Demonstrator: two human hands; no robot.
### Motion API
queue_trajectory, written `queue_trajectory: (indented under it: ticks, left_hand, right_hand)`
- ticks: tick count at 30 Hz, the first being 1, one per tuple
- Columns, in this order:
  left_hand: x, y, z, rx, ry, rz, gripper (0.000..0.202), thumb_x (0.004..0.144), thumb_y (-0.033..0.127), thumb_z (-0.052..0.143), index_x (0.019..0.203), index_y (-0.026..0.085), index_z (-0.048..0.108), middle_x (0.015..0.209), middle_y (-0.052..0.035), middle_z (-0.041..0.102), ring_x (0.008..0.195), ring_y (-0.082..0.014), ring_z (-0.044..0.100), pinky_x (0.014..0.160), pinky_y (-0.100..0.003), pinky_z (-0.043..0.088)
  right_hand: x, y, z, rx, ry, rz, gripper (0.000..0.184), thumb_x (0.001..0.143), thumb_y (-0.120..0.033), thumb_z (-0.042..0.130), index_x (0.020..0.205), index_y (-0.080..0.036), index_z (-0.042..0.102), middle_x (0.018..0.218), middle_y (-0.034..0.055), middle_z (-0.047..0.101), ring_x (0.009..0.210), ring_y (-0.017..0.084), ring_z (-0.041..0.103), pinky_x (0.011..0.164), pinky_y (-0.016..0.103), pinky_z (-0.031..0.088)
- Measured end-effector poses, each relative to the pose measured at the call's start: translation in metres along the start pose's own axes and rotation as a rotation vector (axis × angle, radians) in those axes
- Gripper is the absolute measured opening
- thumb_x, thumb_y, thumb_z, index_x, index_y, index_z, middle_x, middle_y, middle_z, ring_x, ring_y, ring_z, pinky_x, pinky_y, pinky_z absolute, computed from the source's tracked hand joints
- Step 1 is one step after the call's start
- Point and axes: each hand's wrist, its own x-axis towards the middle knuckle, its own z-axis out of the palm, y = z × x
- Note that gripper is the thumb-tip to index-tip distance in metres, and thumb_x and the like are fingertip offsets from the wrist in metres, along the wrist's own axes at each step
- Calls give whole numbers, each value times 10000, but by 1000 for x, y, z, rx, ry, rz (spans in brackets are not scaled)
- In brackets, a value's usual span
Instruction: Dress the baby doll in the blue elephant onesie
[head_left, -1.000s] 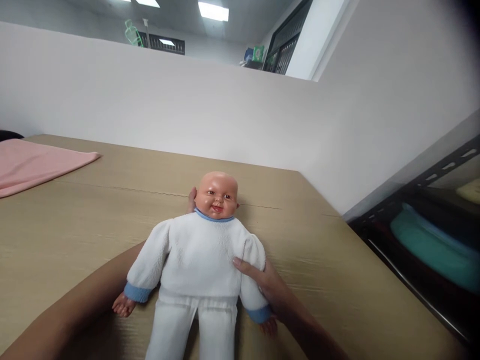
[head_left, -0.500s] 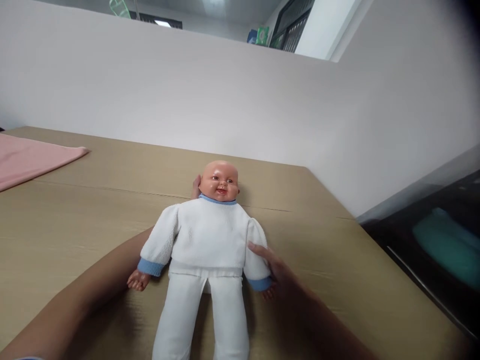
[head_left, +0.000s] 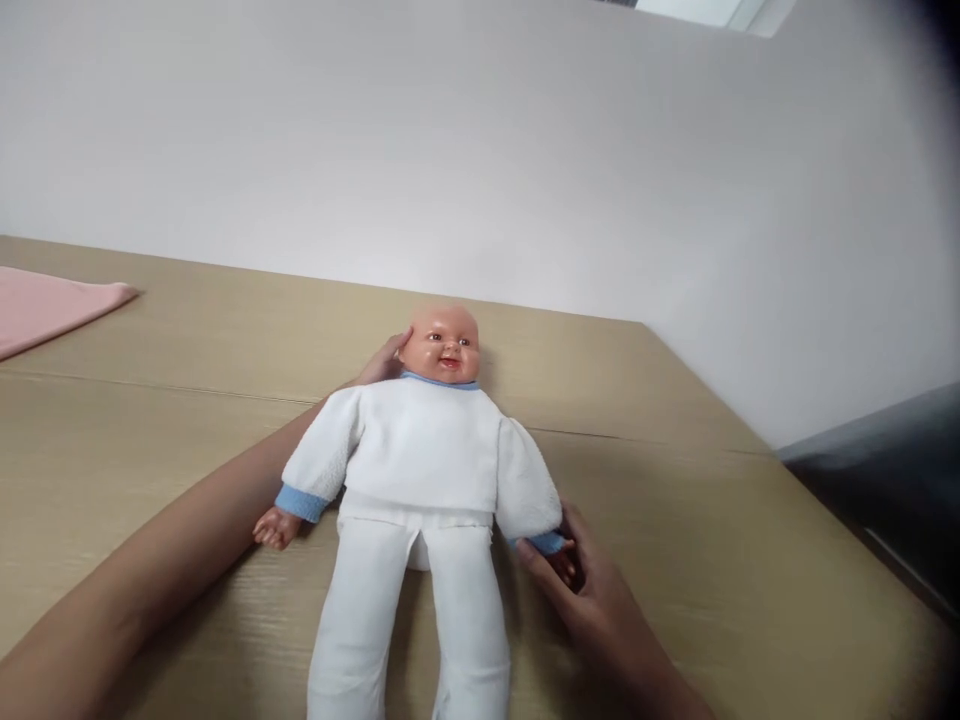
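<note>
A baby doll [head_left: 427,450] in a white top and trousers with blue cuffs lies face up, its legs toward me and its feet out of frame. My left hand [head_left: 386,360] cups the doll's head from the side, thumb against it, the other fingers hidden behind. Around the doll's forearm, at the blue cuff [head_left: 545,543], curls my right hand [head_left: 589,590], with the thumb on the near side. The doll's other arm rests free, its small hand [head_left: 276,527] beside my left forearm.
Under the doll is a tan tabletop [head_left: 187,440] with a seam across it. A pink cloth [head_left: 52,305] lies at the far left. Behind the table rises a white wall [head_left: 375,150]; a dark object [head_left: 892,480] stands beyond the right edge.
My right hand has slid down from the doll's upper sleeve to its cuff, and that arm is turned slightly outward. More of my left hand shows beside the head. The view has tilted down.
</note>
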Motion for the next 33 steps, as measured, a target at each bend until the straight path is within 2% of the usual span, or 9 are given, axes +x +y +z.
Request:
queue_trajectory:
  ticks: [2,6,10,13,18,22,24,28,33]
  left_hand:
    - [4,4,-7,54,10,-62,708,1078,545,670,1647,126,628,1459,-163,809,1446,-405,728,1349,-553,455]
    - [13,4,-4,146,-37,-151,689,1088,569,653,1575,83,690,1352,-186,853,1414,-425,746,1359,-572,438]
    - [17,2,-6,159,-21,-105,630,1089,569,657,1512,110,741,1372,-166,850,1462,-408,714,1375,-550,427]
    - [15,3,-12,170,26,-108,640,1074,585,681,1502,115,749,1422,-175,828,1529,-403,660,1383,-537,425]
    - [9,3,-13,179,22,-75,629,1066,595,700,1435,92,782,1499,-199,783,1575,-396,616,1395,-522,414]
    - [10,1,-12,216,44,-112,643,1045,621,744,1435,111,780,1494,-198,786,1573,-401,616,1406,-543,394]
    - [10,0,-11,213,73,-81,607,1027,580,794,1446,141,778,1492,-182,791,1564,-402,626,1411,-538,390]
    - [6,-2,-6,205,136,77,499,984,442,892,1412,206,791,1533,-129,777,1583,-385,609,1423,-476,376]
    - [4,-3,-1,238,115,103,486,955,457,918,1360,213,807,1506,-133,791,1606,-409,576,1425,-533,358]
  right_hand:
    - [0,5,-1,-61,4,-20,655,940,-679,811,1415,-244,695,1076,102,847,952,327,789,884,419,653]
    - [-1,4,-1,-141,41,-45,592,940,-706,785,1299,-238,733,1163,148,843,1019,356,789,925,450,638]
    - [-1,-2,-2,-173,52,-33,580,918,-739,772,1225,-247,761,1151,155,832,1035,379,780,953,483,632]
    - [-1,-2,-3,-165,52,-47,575,913,-721,782,1248,-254,771,1185,152,828,1076,386,777,979,489,627]
    - [-1,1,-3,-170,46,-62,580,930,-713,767,1267,-241,772,1149,145,823,1011,361,787,897,457,645]
    - [-1,2,-4,-206,51,-97,562,958,-714,736,1253,-237,773,1080,127,826,926,328,789,831,425,658]
    - [-1,3,-4,-229,59,-123,557,967,-712,723,1251,-235,769,1071,122,826,918,322,792,825,421,664]
    - [-1,4,-3,-248,65,-153,541,988,-698,706,1263,-235,761,1077,116,826,907,312,800,811,415,675]
    - [-1,4,-3,-272,61,-150,541,985,-691,704,1258,-227,757,1001,102,822,833,303,789,762,418,673]
